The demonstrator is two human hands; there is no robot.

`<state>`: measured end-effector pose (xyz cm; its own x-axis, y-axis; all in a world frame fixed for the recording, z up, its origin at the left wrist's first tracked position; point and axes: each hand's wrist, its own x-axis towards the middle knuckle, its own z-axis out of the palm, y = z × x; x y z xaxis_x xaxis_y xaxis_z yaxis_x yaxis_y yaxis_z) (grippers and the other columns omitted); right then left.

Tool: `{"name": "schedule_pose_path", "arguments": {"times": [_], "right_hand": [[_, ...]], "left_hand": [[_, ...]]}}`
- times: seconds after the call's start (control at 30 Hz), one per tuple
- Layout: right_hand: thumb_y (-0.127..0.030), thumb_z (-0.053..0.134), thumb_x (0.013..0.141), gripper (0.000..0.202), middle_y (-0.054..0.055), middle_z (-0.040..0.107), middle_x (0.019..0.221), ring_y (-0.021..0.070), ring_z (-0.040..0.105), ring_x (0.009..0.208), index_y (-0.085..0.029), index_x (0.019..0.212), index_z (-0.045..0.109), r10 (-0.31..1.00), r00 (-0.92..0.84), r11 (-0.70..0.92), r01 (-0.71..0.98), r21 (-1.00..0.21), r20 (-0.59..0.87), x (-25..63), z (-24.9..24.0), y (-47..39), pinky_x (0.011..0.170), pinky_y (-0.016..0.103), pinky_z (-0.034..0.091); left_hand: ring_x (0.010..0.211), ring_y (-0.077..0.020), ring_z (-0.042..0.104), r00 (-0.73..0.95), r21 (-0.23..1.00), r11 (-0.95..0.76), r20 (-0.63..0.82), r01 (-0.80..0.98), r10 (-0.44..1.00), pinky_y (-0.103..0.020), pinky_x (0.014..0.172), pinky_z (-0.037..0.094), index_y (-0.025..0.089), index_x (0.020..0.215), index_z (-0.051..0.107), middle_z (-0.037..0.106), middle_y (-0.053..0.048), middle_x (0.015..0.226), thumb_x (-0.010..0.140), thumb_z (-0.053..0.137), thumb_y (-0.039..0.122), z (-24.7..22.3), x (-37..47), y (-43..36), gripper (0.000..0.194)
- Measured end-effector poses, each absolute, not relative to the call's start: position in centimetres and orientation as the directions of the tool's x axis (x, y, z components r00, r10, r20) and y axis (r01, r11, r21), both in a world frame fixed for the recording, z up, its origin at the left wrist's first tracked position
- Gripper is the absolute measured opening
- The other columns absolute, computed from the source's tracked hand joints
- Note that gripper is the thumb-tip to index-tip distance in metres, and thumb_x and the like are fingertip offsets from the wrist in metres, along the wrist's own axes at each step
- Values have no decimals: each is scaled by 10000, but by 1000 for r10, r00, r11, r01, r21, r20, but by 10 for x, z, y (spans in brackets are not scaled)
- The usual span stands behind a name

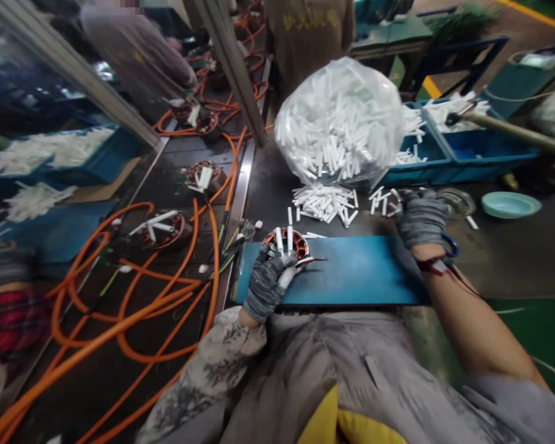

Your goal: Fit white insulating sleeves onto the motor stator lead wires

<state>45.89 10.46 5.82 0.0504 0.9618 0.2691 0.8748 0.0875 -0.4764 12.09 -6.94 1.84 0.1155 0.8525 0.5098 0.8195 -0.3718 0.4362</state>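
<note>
My left hand (pixel 267 280), in a grey knitted glove, is closed on the near side of a motor stator (pixel 300 243). The stator has copper windings, and white tubes (pixel 290 237) stand up from it. A dark lead (pixel 317 259) sticks out by my thumb. Below lies a blue work board (pixel 351 268). Beyond the board's far right corner, my gloved right hand (pixel 423 216) reaches down to the table between a few loose white tubes (pixel 385 202) and a clear round dish (pixel 460 202). Its fingertips point away and are hidden, so its grip is unclear.
A big clear bag (pixel 342 120) of white tubes stands behind a loose pile (pixel 326 203). Blue bins (pixel 481 145) and a turquoise bowl (pixel 511 205) are at right. Orange hoses (pixel 166 302) and other stators (pixel 164 229) fill the left. A co-worker's gloved hand (pixel 4 265) is at far left.
</note>
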Motion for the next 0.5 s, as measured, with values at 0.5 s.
{"name": "schedule_pose_path", "arguments": {"times": [0.5], "right_hand": [[-442,658,907,267,48,810,1031,256,756,949,-276,1060,802,928,-343,271,345,-899,149,407,56,-1,891,401,603]], "left_hand": [[1124,-246,721,17,523,-301,479,797,878,-502,1175,502,214,1109,756,782,-67,1081,999,569,320,21,135,-68,241]]}}
